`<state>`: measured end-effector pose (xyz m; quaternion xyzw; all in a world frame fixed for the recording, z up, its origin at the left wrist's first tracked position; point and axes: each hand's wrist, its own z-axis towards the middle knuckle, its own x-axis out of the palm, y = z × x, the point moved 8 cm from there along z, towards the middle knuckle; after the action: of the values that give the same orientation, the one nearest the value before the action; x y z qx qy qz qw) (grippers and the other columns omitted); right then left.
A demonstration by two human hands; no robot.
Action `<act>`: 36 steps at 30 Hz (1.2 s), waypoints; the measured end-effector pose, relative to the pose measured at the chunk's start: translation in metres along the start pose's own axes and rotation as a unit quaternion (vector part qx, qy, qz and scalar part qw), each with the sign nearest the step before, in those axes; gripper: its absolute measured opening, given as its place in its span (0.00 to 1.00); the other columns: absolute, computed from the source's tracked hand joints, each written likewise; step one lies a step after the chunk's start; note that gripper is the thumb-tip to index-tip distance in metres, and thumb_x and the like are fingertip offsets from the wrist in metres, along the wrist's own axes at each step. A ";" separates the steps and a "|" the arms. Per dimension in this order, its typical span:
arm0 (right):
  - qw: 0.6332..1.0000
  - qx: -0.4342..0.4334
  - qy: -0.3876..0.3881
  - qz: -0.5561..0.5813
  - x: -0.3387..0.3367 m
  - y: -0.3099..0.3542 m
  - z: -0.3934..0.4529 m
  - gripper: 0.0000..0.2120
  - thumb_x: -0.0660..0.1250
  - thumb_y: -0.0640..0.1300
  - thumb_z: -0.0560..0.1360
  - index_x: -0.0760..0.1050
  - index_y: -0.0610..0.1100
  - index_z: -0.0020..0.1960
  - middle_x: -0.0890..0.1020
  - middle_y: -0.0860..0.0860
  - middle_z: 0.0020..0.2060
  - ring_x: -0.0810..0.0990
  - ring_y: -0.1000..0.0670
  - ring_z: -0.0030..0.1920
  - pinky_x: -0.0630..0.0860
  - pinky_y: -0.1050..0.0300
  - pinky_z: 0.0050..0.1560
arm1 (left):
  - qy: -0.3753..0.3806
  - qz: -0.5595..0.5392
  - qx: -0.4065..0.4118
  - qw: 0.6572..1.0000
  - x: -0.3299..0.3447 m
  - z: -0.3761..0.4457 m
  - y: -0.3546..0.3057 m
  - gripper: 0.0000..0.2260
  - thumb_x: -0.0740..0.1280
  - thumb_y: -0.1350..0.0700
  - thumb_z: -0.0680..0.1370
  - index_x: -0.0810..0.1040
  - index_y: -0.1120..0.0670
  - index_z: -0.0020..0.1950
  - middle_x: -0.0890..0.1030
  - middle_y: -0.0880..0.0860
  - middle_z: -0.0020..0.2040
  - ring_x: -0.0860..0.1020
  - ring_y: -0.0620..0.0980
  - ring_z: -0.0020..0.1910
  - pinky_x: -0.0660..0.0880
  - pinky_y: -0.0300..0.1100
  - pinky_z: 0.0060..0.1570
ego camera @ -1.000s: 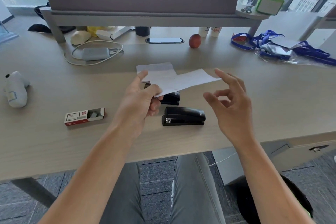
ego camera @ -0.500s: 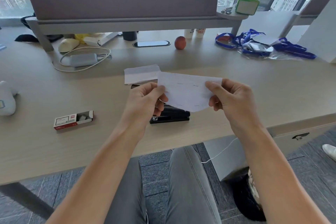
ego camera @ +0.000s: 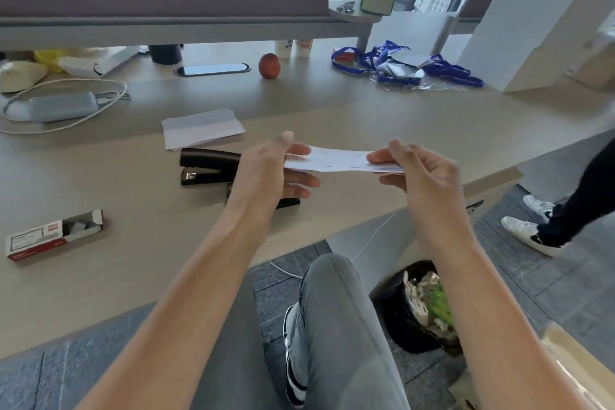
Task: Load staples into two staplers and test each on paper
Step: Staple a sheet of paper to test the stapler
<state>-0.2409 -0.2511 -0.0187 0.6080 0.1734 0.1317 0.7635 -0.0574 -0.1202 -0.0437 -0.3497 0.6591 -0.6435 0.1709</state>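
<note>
Both of my hands hold one folded white paper level above the desk's front edge. My left hand pinches its left end and my right hand pinches its right end. Small staple marks show on the sheet. One black stapler lies closed on the desk, left of my left hand. A second black stapler is mostly hidden under my left hand. A red and white staple box, its end open, lies at the near left. More folded white paper rests behind the staplers.
On the wooden desk sit a grey charger with white cable, a red fruit, blue lanyards and a white box. A black waste bin stands below. Another person's legs are at the right.
My right hand came in and took the paper's right end. The sheet went from held up facing me to flat between both hands. My view swung to the right.
</note>
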 end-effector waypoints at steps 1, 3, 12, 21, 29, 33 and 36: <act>0.999 -0.011 -0.014 -0.029 -0.012 0.000 -0.005 0.09 0.69 0.44 0.81 0.87 0.46 0.46 0.90 0.50 0.45 0.85 0.53 0.48 0.83 0.55 0.51 | 0.014 0.006 0.001 1.000 0.012 0.000 0.005 0.11 0.60 0.58 0.83 0.80 0.60 0.55 0.85 0.61 0.47 0.85 0.59 0.39 0.81 0.49 0.38; 0.996 -0.026 -0.031 -0.081 -0.035 -0.001 -0.016 0.08 0.71 0.39 0.78 0.86 0.49 0.51 0.89 0.54 0.45 0.83 0.54 0.43 0.80 0.59 0.44 | 0.045 0.018 0.005 0.999 0.037 -0.001 0.014 0.13 0.60 0.65 0.82 0.75 0.56 0.65 0.84 0.59 0.52 0.86 0.57 0.43 0.84 0.49 0.38; 0.977 0.038 -0.187 -0.100 -0.148 -0.038 -0.057 0.29 0.74 0.40 0.75 0.72 0.52 0.74 0.80 0.59 0.60 0.83 0.61 0.47 0.80 0.65 0.46 | 0.139 0.037 -0.026 0.989 0.146 -0.017 0.069 0.09 0.61 0.66 0.82 0.78 0.58 0.57 0.83 0.55 0.53 0.84 0.53 0.48 0.84 0.49 0.40; 0.944 0.201 -0.261 0.018 -0.278 -0.122 -0.096 0.02 0.75 0.44 0.76 0.84 0.47 0.48 0.87 0.52 0.43 0.81 0.55 0.38 0.77 0.60 0.36 | 0.212 0.102 -0.058 0.970 0.271 -0.049 0.130 0.07 0.62 0.62 0.83 0.80 0.57 0.51 0.84 0.53 0.49 0.84 0.48 0.40 0.84 0.48 0.39; 0.922 0.263 -0.280 0.043 -0.331 -0.175 -0.122 0.06 0.71 0.42 0.79 0.84 0.46 0.43 0.85 0.57 0.30 0.79 0.61 0.27 0.76 0.63 0.30 | 0.225 0.172 -0.070 0.957 0.321 -0.057 0.198 0.09 0.59 0.61 0.84 0.80 0.56 0.53 0.84 0.53 0.51 0.83 0.52 0.50 0.84 0.51 0.42; 0.917 0.286 -0.275 0.036 -0.335 -0.205 -0.125 0.07 0.71 0.41 0.80 0.83 0.46 0.44 0.84 0.58 0.27 0.78 0.61 0.26 0.76 0.65 0.28 | 0.224 0.203 -0.073 0.950 0.332 -0.045 0.235 0.10 0.58 0.60 0.84 0.79 0.55 0.53 0.84 0.52 0.50 0.84 0.52 0.50 0.84 0.49 0.42; 0.905 0.306 -0.292 0.036 -0.337 -0.233 -0.125 0.06 0.71 0.41 0.80 0.84 0.46 0.44 0.86 0.56 0.33 0.81 0.57 0.32 0.77 0.64 0.30 | 0.226 0.240 -0.075 0.941 0.335 -0.032 0.263 0.09 0.59 0.58 0.83 0.79 0.53 0.54 0.85 0.53 0.51 0.84 0.53 0.48 0.84 0.54 0.45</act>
<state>-0.6016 -0.3319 -0.2359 0.8288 -0.0479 -0.0835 0.5512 -0.3760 -0.3447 -0.2191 -0.0381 0.7910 -0.5942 0.1407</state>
